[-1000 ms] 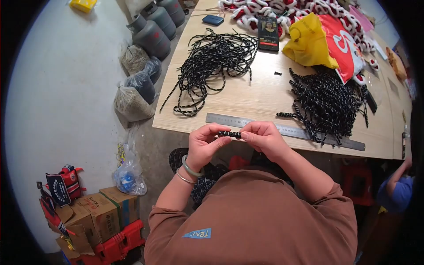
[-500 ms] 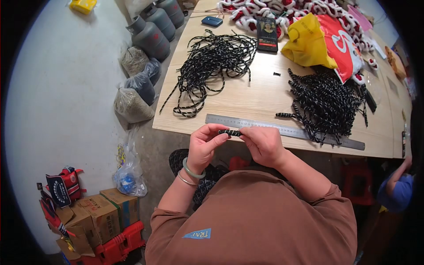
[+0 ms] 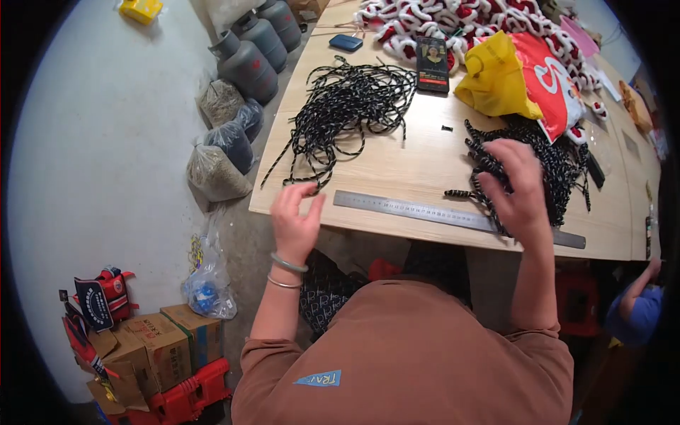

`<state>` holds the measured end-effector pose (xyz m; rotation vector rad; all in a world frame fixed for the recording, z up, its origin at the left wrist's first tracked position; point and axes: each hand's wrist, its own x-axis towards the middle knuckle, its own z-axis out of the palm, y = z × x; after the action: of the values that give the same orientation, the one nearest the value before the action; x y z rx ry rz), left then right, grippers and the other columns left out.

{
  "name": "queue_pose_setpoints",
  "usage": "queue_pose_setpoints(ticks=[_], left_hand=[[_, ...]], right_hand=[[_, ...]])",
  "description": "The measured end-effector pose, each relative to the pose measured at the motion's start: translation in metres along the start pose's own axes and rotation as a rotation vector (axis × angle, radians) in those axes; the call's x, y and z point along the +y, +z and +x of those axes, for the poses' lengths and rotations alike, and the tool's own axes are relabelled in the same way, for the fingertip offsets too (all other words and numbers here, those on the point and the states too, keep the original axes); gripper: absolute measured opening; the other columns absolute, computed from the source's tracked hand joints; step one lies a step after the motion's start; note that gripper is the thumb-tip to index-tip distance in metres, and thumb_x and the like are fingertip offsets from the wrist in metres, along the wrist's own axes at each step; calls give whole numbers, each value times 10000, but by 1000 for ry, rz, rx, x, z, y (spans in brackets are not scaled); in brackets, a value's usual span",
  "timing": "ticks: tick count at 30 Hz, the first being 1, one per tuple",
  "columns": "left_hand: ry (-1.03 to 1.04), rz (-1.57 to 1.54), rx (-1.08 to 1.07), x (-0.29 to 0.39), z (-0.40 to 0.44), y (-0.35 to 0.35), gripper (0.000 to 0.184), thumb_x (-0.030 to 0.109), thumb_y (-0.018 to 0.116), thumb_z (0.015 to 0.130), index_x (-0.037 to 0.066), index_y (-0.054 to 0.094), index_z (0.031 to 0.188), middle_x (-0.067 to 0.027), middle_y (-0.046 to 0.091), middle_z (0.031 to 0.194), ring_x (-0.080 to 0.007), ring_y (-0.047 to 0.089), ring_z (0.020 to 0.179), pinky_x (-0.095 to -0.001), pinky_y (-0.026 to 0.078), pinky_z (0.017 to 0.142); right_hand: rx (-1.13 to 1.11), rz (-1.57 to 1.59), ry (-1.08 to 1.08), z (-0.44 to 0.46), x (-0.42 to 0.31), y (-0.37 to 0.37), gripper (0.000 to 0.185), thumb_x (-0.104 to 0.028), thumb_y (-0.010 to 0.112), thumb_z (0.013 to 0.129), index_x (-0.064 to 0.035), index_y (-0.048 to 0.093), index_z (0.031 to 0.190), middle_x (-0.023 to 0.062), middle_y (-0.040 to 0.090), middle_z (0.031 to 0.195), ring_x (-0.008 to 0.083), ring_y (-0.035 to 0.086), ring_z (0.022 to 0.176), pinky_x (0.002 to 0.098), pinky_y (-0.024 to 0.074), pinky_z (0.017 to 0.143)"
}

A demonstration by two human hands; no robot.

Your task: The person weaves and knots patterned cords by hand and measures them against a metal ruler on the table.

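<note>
My left hand (image 3: 297, 219) is at the table's front edge, by the lower end of a loose tangle of black-and-white cords (image 3: 347, 103). Its fingers are apart and nothing shows between them. My right hand (image 3: 518, 185), slightly blurred, is over the pile of twisted black cords (image 3: 559, 159) on the right, with thumb and fingers spread. Whether it touches the pile is unclear. A metal ruler (image 3: 418, 211) lies along the front edge between my hands, partly under the right-hand pile. One coiled cord end (image 3: 460, 193) points left from that pile.
A phone (image 3: 432, 65), a blue case (image 3: 346, 43), a small black piece (image 3: 447, 128), a yellow bag (image 3: 496, 78), a red bag (image 3: 549, 85) and red-and-white fluffy loops (image 3: 453, 18) lie on the table (image 3: 418, 166). Another person's arm (image 3: 637, 283) shows far right.
My hands have moved apart from the short coiled cord they held together. The left went left to the table edge, the right went right over the twisted pile. The view shifted slightly.
</note>
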<state>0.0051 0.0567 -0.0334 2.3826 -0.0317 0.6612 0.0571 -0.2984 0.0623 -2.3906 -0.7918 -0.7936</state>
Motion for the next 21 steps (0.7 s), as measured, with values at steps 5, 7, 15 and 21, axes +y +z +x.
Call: queue_pose_setpoints(ticks=[5, 7, 15, 21], left_hand=[[153, 200, 96, -19, 33, 22, 273, 129, 726, 780, 32, 625, 1014, -112, 613, 986, -317, 570, 948, -424, 436, 868], [191, 181, 154, -15, 52, 34, 276, 131, 719, 789, 25, 618, 1023, -115, 615, 994, -315, 572, 949, -423, 440, 863], [428, -18, 34, 22, 99, 77, 229, 70, 686, 806, 33, 632, 1025, -125, 625, 995, -307, 591, 941, -390, 471, 849], [483, 257, -91, 45, 103, 129, 374, 99, 656, 785, 80, 609, 1155, -97, 577, 1195, -272, 552, 1024, -398, 458, 876]], right_hand=[[-704, 1642, -82, 29, -101, 10, 133, -78, 700, 867, 42, 647, 841, 121, 639, 798, 254, 609, 726, 335, 470, 652], [-802, 2036, -205, 31, -142, 17, 211, -133, 739, 858, 9, 608, 774, 76, 563, 705, 231, 564, 660, 323, 434, 610], [-636, 2914, -124, 28, -166, -12, 333, -264, 600, 935, 4, 553, 742, 43, 506, 611, 152, 479, 560, 288, 407, 576], [-587, 2731, -251, 32, -157, -26, 338, -267, 603, 927, 0, 547, 725, 51, 504, 610, 170, 486, 572, 310, 419, 595]])
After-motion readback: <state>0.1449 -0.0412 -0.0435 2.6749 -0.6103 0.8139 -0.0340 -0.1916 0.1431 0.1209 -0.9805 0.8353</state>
